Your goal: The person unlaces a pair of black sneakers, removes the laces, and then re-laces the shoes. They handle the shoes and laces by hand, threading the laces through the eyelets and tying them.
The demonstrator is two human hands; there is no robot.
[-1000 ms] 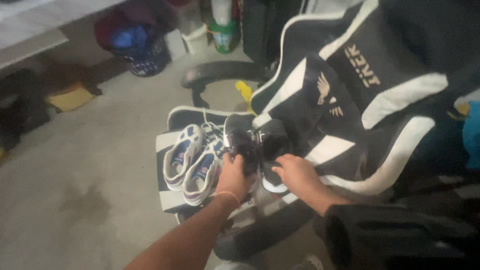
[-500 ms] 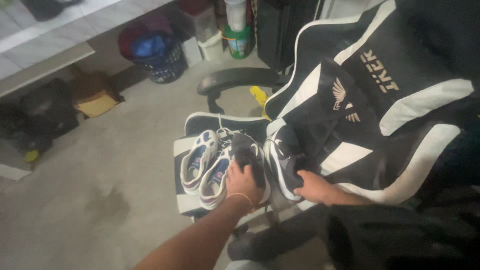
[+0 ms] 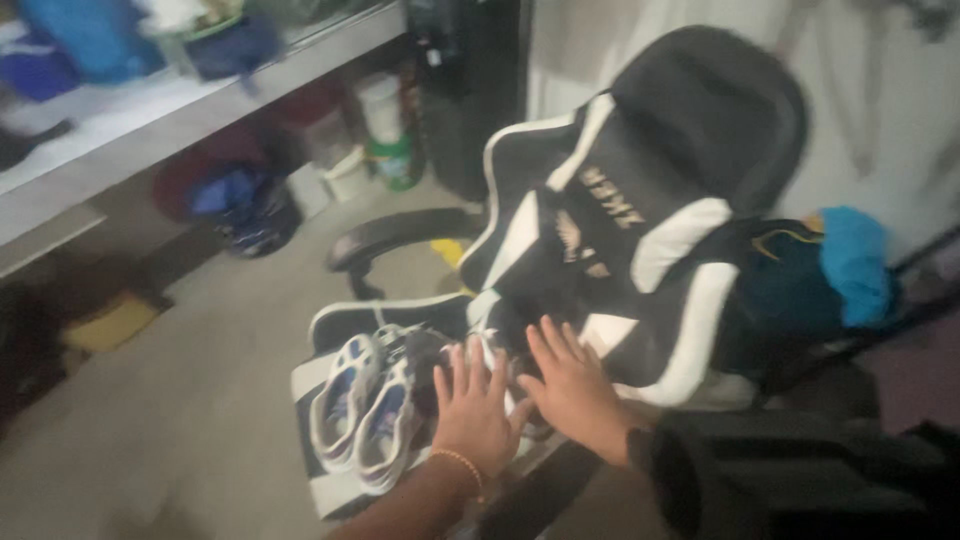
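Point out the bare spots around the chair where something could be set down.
The grey concrete floor left of the black-and-white chair seat is bare, up to the yellow flat piece. The seat is crowded: white-and-blue sneakers, with the left hand and right hand spread flat above dark shoes.

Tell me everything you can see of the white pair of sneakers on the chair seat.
The white sneakers lie side by side on the front left part of the black-and-white chair seat, openings up, showing blue and reddish insoles. Uppers look white with dark trim; the frame is blurred, so material is unclear. Loose laces trail at their far end. A dark pair lies just right of them, mostly under the spread left hand, which is beside the white pair's right shoe; contact is unclear.
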